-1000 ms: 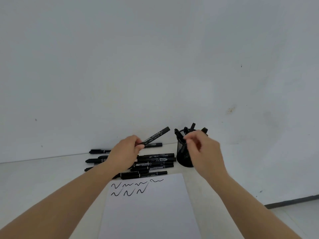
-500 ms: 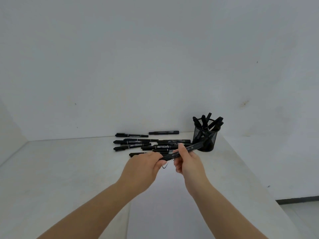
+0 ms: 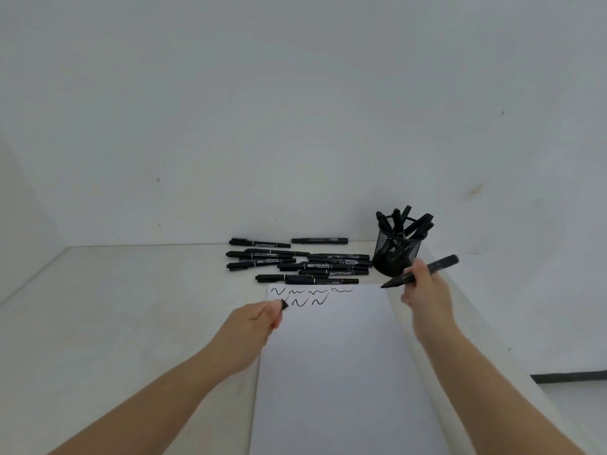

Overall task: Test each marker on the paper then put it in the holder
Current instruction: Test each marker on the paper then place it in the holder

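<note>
**Over the paper's far edge, an uncapped marker in hand**

Under both hands, the white desk [image 3: 131,323] carries the paper [image 3: 335,372]. Beyond the right hand [image 3: 423,293], whose fingers curl round the marker [image 3: 437,267], stands the mesh holder [image 3: 399,249]. Left of that grip lie loose markers [image 3: 295,264]. Left hand [image 3: 254,323] pinches the cap [image 3: 284,304].

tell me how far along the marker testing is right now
Done: several markers stand in the mesh holder, and seven squiggles mark the top of the paper. In hand: the right hand holds an uncapped marker, tip near the paper's corner, while the left hand grips what looks like its cap. Left: a pile of about a dozen markers lies on the table behind the paper.
</note>
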